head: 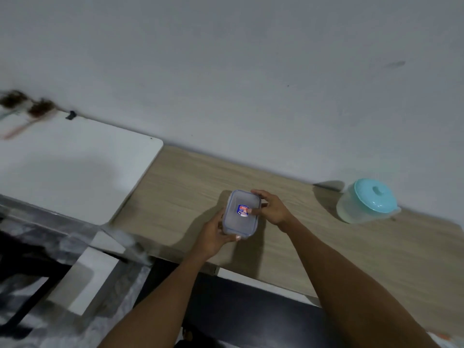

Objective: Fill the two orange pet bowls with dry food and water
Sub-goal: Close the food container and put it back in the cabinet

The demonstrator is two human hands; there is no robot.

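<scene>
A small clear rectangular container (237, 223) with a snap-on lid and a blue and red sticker sits on the wooden table (180, 187). My left hand (216, 236) grips its near left corner, thumb along the front edge. My right hand (270, 209) holds its right side, fingers curled over the far corner and thumb on the lid. A clear plastic jug (356, 209) with a turquoise lid (374, 195) stands at the back right, by the wall. No orange bowls are in view.
A white table top (75, 167) adjoins the wooden table on the left, with blurred brown objects (27, 104) at its far corner. A grey wall runs behind both. Dark chair frames and floor lie at the lower left.
</scene>
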